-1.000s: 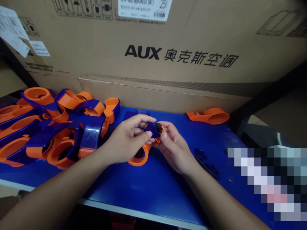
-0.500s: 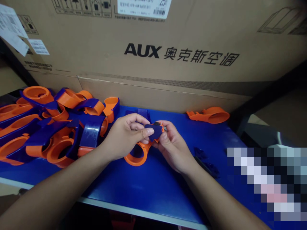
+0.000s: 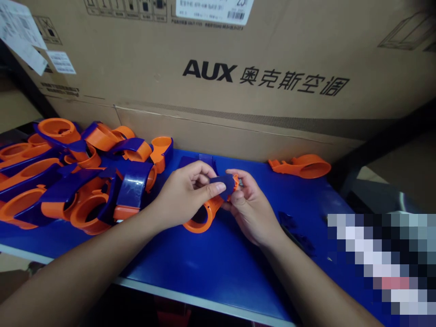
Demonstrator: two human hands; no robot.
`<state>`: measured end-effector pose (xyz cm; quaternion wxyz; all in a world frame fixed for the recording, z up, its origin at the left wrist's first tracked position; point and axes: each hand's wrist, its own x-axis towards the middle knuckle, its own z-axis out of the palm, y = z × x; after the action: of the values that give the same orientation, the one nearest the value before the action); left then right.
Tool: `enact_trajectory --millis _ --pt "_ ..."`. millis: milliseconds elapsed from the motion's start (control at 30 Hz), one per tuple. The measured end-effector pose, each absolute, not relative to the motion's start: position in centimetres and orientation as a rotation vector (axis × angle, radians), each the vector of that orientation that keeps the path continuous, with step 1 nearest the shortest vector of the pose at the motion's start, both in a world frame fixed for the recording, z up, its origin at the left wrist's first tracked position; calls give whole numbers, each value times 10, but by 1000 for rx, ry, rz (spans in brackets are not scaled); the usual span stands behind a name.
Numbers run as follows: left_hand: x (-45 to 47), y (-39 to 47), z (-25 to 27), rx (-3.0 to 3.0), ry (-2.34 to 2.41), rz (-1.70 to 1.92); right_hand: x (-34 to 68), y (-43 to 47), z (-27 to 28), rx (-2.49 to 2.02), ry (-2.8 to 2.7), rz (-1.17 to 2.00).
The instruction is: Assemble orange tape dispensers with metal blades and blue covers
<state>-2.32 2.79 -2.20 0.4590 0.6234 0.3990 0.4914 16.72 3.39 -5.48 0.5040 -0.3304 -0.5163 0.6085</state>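
An orange and dark blue tape dispenser [image 3: 218, 204] is held between my two hands above the blue surface. My left hand [image 3: 182, 193] has its thumb pressed on the dispenser's dark blue flap [image 3: 220, 181], fingers curled behind. Around the toothed orange end, my right hand [image 3: 255, 211] closes with thumb and fingers; part of that end is hidden by them. The dispenser's orange ring hangs below my left fingers. Just behind my left hand, a blue plastic piece [image 3: 206, 160] lies partly covered.
Several orange and blue tape dispensers [image 3: 131, 186] are heaped at the left. One orange dispenser body [image 3: 303, 166] lies at the back right. Small dark blue pieces [image 3: 289, 220] rest beside my right wrist. A large cardboard box [image 3: 153, 86] stands along the back of the blue shelf [image 3: 204, 268].
The dispenser has turned in my hands: its blue flap faces me more, and the black part on top no longer shows. The whole view has shifted slightly.
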Motion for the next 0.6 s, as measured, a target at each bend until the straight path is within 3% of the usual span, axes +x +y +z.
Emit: enact_trajectory --millis 600 --pt "-26 30 -28 1858 1061 1186 173 29 -46 -822 -1333 1485"
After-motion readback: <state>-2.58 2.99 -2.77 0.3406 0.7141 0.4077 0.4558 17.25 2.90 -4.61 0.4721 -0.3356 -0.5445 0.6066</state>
